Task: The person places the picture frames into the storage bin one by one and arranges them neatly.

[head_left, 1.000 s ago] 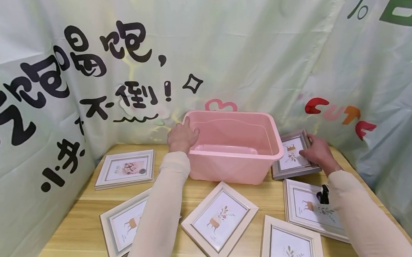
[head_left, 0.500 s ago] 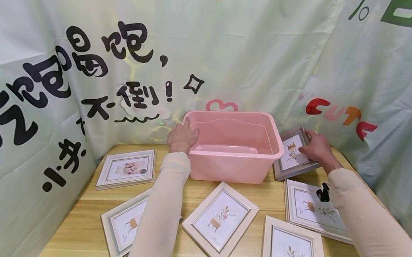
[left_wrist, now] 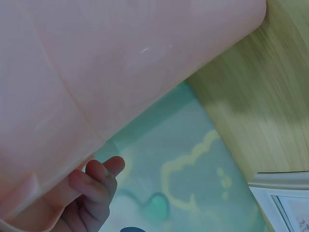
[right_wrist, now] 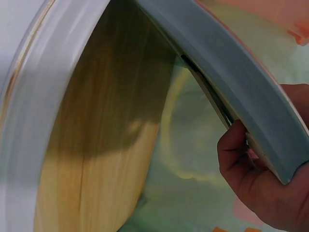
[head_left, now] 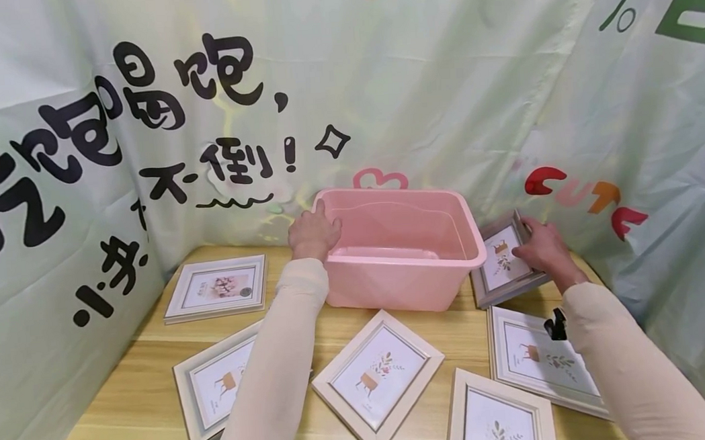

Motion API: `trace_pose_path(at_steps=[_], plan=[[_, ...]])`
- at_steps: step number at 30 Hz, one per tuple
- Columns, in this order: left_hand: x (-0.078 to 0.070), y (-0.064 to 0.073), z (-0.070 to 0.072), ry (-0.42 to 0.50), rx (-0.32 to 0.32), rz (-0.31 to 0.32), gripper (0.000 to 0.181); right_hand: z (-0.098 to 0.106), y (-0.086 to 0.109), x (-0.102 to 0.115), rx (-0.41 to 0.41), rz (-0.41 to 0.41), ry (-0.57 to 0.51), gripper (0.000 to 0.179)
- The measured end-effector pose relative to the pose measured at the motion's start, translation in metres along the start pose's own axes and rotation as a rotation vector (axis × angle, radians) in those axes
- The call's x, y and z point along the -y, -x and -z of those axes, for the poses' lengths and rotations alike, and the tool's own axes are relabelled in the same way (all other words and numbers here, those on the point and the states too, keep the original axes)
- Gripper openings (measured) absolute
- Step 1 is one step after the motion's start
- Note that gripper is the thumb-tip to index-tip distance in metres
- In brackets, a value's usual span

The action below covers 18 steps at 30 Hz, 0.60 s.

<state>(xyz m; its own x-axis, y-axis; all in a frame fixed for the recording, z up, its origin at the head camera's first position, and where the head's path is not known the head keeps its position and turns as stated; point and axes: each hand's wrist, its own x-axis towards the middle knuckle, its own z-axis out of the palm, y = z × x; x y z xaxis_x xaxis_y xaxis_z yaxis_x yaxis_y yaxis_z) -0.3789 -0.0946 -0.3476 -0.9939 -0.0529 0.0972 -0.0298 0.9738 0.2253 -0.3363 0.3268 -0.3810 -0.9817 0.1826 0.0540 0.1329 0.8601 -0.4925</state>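
A pink plastic bin (head_left: 393,286) stands at the back middle of the wooden table. My left hand (head_left: 315,233) grips its left rim; in the left wrist view the fingers (left_wrist: 99,186) curl beneath the rim's outer side. To the right of the bin, my right hand (head_left: 547,251) holds a grey-brown picture frame (head_left: 502,265) by its right edge, thumb over the front. This frame leans up, its far right side raised and its lower left edge low by the table. The right wrist view shows the frame's side (right_wrist: 236,72) with fingers curled behind it.
More picture frames lie face up on the table (head_left: 115,409): one at back left (head_left: 176,305), one under the left forearm (head_left: 187,385), one in front of the bin (head_left: 419,381), two at right (head_left: 499,345), (head_left: 457,409). A printed curtain (head_left: 418,108) hangs behind.
The frame in my right hand has tilted up further, its far edge rising, and shifted slightly right. My left hand and the bin have stayed put.
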Motion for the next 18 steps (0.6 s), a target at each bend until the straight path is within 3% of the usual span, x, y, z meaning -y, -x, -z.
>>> trace_pose_path(at_steps=[11, 18], plan=[[-0.002, 0.0, -0.001, 0.003, -0.009, 0.004, 0.067, 0.006, -0.005, 0.005, -0.019, 0.089, 0.053, 0.077], [-0.002, 0.0, 0.0, -0.005, -0.005, 0.011, 0.068, 0.01, -0.003, 0.007, -0.015, 0.097, 0.069, 0.075]])
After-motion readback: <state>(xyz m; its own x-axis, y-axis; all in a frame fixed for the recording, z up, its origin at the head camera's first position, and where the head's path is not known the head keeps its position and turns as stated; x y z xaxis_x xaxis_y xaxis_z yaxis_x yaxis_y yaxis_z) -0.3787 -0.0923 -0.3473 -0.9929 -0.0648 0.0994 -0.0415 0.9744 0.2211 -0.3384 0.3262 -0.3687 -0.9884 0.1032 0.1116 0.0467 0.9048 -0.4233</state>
